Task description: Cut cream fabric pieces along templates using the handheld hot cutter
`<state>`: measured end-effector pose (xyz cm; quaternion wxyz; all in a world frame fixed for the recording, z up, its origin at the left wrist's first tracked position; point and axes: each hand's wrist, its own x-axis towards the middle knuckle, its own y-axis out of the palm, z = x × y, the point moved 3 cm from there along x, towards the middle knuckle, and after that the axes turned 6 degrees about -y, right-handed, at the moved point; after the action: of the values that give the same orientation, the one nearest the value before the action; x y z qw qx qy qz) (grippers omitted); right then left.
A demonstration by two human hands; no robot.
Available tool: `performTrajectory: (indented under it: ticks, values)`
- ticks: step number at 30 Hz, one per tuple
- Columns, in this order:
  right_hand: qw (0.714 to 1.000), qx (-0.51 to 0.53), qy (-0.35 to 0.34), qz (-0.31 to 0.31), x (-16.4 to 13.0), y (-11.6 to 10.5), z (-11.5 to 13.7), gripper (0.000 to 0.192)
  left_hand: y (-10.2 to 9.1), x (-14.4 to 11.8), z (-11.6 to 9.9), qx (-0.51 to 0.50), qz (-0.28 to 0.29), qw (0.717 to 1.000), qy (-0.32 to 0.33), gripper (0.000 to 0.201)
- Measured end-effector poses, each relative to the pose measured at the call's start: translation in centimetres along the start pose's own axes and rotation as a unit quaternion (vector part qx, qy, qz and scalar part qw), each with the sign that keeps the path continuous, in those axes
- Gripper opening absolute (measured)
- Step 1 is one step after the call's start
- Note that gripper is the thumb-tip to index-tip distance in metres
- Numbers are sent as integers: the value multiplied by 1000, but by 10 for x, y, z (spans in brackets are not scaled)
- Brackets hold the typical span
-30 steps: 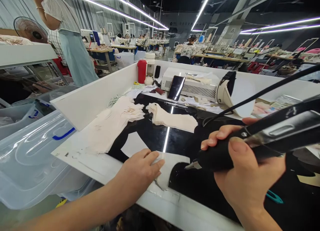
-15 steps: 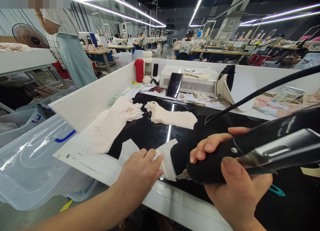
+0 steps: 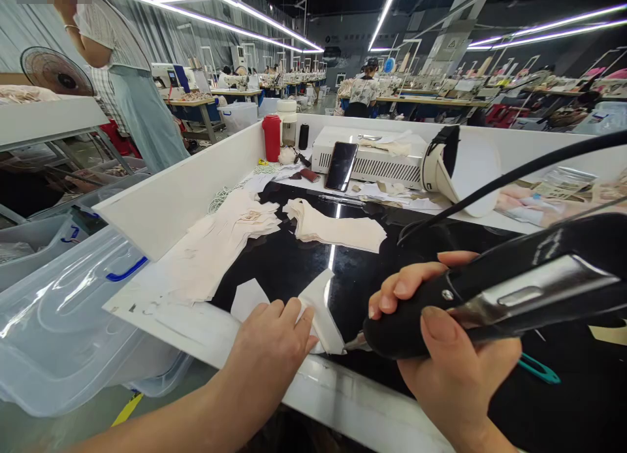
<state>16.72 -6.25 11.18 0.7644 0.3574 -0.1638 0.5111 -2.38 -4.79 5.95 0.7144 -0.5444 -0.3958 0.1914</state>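
Observation:
My left hand [image 3: 272, 339] is closed, with its fingers pinching the left part of a white fabric piece [image 3: 327, 319] near the table's front edge. A folded strip runs along the right side of that piece. Wrapped in my right hand [image 3: 455, 361] is a black corded handheld tool [image 3: 411, 329] with a narrow metal tip [image 3: 356, 343]. The tip points left, at the lower right corner of the fabric; whether it touches I cannot tell. Left of my left hand lies a white flap [image 3: 249, 297], partly covered by the hand.
Stacks of pale fabric pieces [image 3: 220, 244] [image 3: 343, 228] lie on the black surface [image 3: 255, 257]. Behind are a phone [image 3: 341, 166], a white slotted box [image 3: 386, 162] and a red bottle [image 3: 271, 138]. A black cable [image 3: 490, 185] crosses at right. A teal tool [image 3: 539, 368] lies near my right wrist.
The white fabric's far end has swung left and its strip looks straighter. The handheld tool and my right hand have shifted slightly left. My left hand keeps its hold.

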Motion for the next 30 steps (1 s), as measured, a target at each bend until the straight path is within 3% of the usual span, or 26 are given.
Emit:
performTrajectory:
  ticks: [3, 5, 9, 12, 18, 30]
  values:
    - [1000, -1, -1, 0, 1, -1, 0, 37, -7, -1, -1, 8, -67, 998, 14, 7]
    - [1000, -1, -1, -2, 1, -1, 0, 36, -13, 0, -5, -28, -108, 992, 58, 14]
    - [1000, -5, 0, -3, 2, 0, 0, 38, -18, 0, -20, -155, -113, 965, 181, 27]
    - [1000, 0, 2, -6, 2, 0, 0, 36, -13, 0, -26, -182, -109, 954, 211, 29]
    - [1000, 11, 5, -10, 1, 1, 0, 35, -2, 5, -16, -181, -56, 956, 224, 32]
    - [1000, -4, 3, 3, 2, 1, 1, 37, 7, 0, -6, -183, -110, 960, 179, 18]
